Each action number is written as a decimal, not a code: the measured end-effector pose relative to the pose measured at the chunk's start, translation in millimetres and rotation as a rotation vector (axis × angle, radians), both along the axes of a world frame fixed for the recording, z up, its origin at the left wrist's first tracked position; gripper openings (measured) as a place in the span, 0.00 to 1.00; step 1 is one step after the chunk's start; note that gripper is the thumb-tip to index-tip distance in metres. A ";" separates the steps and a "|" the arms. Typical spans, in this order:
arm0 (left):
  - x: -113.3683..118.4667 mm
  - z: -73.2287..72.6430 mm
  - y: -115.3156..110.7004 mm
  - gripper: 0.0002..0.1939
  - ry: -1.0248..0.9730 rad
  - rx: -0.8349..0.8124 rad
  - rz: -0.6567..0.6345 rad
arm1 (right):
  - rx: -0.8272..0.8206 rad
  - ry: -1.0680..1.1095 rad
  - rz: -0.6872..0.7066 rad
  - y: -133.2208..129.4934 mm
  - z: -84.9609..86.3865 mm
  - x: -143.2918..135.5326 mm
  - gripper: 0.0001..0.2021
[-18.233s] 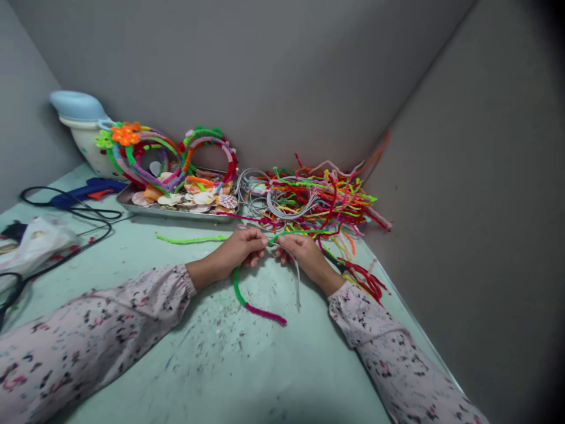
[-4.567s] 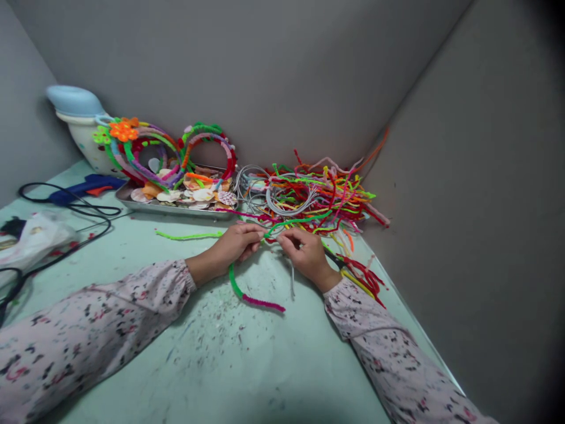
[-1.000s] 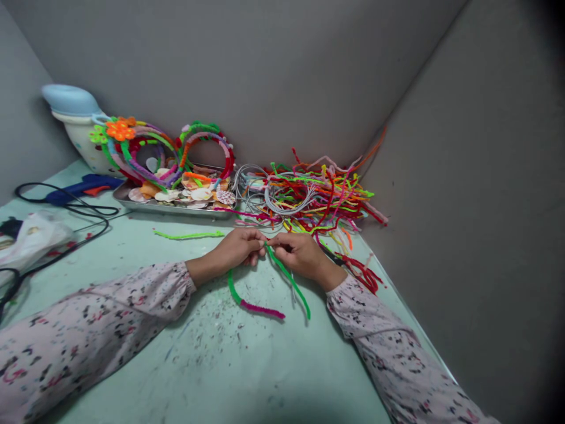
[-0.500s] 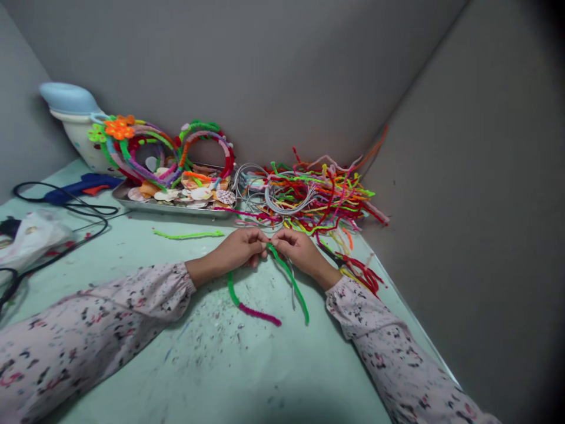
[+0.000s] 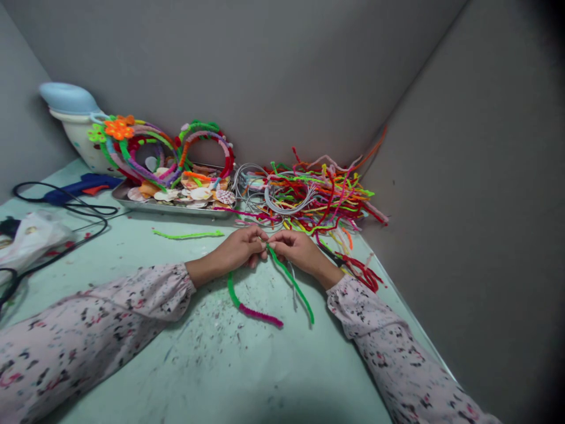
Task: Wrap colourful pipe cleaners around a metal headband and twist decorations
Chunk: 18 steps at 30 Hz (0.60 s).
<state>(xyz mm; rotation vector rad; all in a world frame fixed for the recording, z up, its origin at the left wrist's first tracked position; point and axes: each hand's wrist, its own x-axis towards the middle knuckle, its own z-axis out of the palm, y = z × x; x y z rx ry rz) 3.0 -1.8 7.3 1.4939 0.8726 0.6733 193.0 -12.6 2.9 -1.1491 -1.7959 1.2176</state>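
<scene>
My left hand (image 5: 243, 246) and my right hand (image 5: 296, 249) meet fingertip to fingertip above the middle of the table, both closed in a pinch. Between them they grip a green pipe cleaner (image 5: 292, 281), whose loose end hangs down toward me on the right. A thin grey wire (image 5: 294, 288) hangs beside it, partly hidden by the right hand. From under the left hand comes a curved length wrapped in green, with a magenta pipe cleaner (image 5: 260, 316) wound on its end. The exact join at the fingertips is covered.
A metal tray (image 5: 176, 207) of shells holds several fuzzy hoops (image 5: 132, 159). Coiled wire (image 5: 289, 200) and a heap of pipe cleaners (image 5: 326, 194) lie to its right. A blue glue gun (image 5: 75, 188), black cord (image 5: 106, 224), plastic bag (image 5: 37, 235) and lime pipe cleaner (image 5: 189, 235) lie leftward.
The hanging end of the green pipe cleaner has swung slightly to the right. The right fingers have shifted a little closer to the left ones; the left hand is nearly still.
</scene>
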 end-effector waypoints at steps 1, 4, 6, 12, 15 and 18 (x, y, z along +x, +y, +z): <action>0.1 -0.2 0.1 0.07 -0.002 -0.002 -0.001 | 0.007 -0.013 -0.001 -0.1 0.1 -0.2 0.09; 0.1 0.1 0.1 0.07 -0.002 -0.003 0.003 | 0.075 -0.096 -0.017 -0.9 1.0 -1.3 0.08; -0.1 1.0 -0.3 0.07 0.004 -0.002 0.012 | 0.170 -0.182 -0.029 -2.0 2.2 -2.2 0.08; 0.2 3.0 -1.0 0.07 -0.002 -0.017 0.012 | 0.425 -0.421 -0.018 -5.7 8.8 -4.5 0.07; 0.2 2.7 -0.3 0.07 -0.003 -0.020 0.007 | 0.498 -0.485 -0.005 -7.0 11.5 -5.0 0.07; -0.1 1.1 0.7 0.07 0.002 -0.011 -0.002 | 0.498 -0.471 0.014 -7.4 13.1 -3.7 0.08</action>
